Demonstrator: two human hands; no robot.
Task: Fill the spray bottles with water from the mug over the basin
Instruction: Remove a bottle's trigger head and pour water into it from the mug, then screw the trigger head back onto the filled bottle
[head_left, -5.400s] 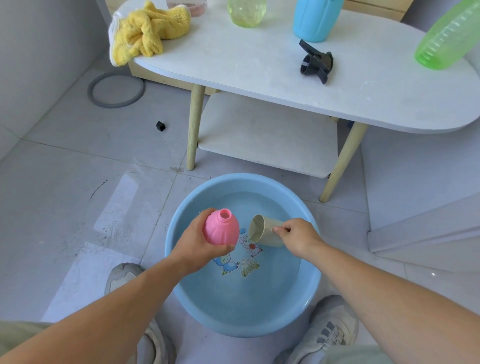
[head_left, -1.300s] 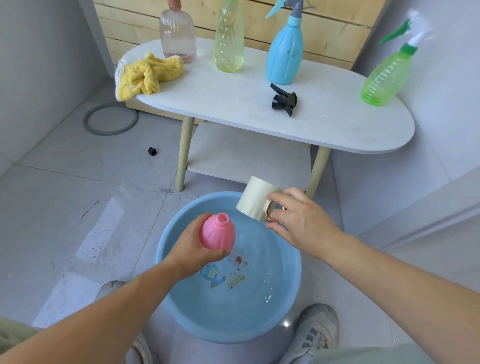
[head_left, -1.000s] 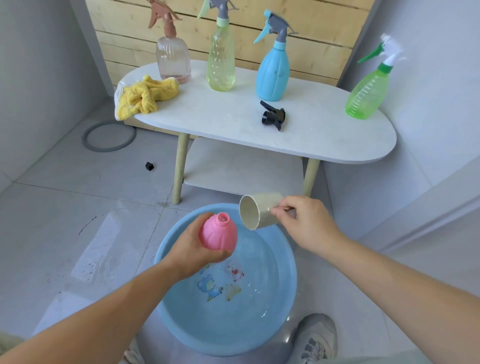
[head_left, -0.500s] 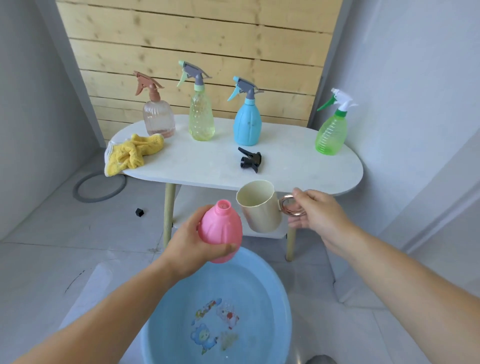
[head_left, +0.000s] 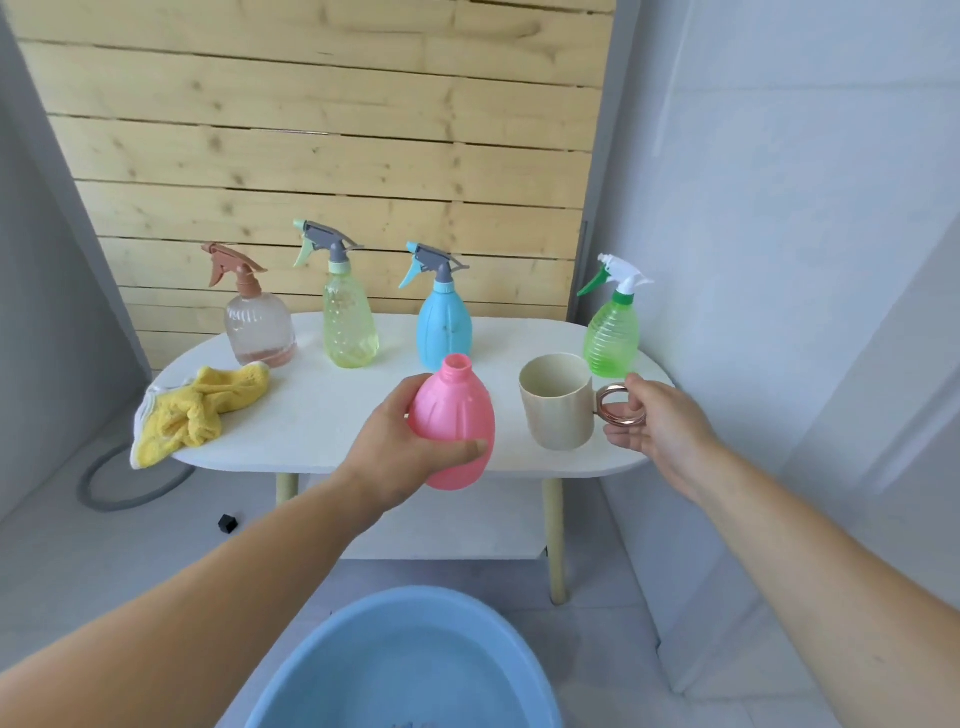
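Plank wall (head_left: 311, 130), white table (head_left: 322, 415), blue basin (head_left: 415, 649) below

Capless pink bottle (head_left: 457, 431) and cream mug (head_left: 556, 402) held upright, side by side; clear bottle (head_left: 258, 330), yellow bottle (head_left: 349, 322), blue bottle (head_left: 445, 327), green bottle (head_left: 611, 332) behind; basin (head_left: 405, 649) below.

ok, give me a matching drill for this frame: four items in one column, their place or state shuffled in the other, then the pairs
Items
1. pink bottle
2. mug
3. yellow cloth
4. green spray bottle

Place or state
A. lying at the left end of the table
B. gripped by the left hand, neck open, no sprayer on it
C. standing at the table's right end, sprayer on
D. upright, held by its ring handle in the right hand

Pairs: 1-B, 2-D, 3-A, 4-C
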